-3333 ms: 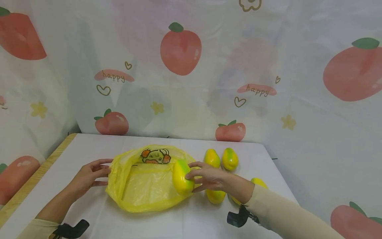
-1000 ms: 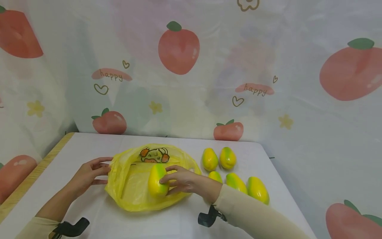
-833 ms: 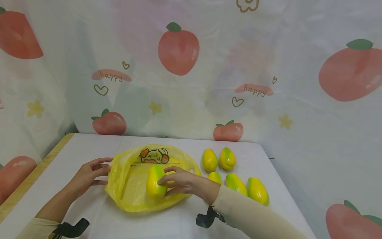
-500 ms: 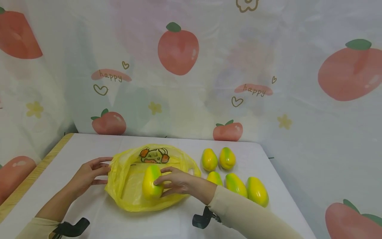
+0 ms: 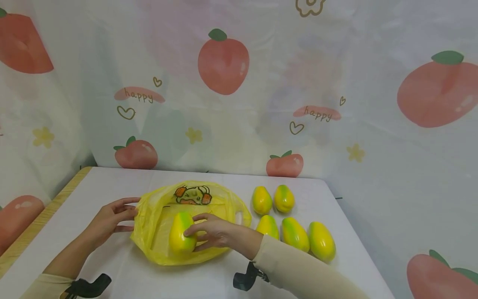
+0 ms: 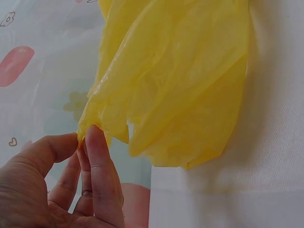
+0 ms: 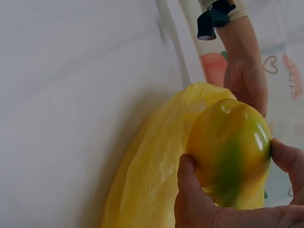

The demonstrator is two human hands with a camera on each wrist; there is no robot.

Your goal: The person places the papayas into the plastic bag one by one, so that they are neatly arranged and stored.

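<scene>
Right fingers point(image 7: 187, 175) clamp a glossy fruit point(image 5: 180, 238) at the yellow bag point(image 5: 149, 226), whose left rim point(image 5: 143, 212) could sag should the pinching left fingers point(image 6: 102, 175) slacken.

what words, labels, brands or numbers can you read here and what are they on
"happy": on the left pink patch of the backdrop, head view
"happy": on the right pink patch of the backdrop, head view
Sideways lettering on a pink patch in the right wrist view: too blurred to read
Yellow bag: a cartoon face, no readable word
Held fruit: no text visible
</scene>
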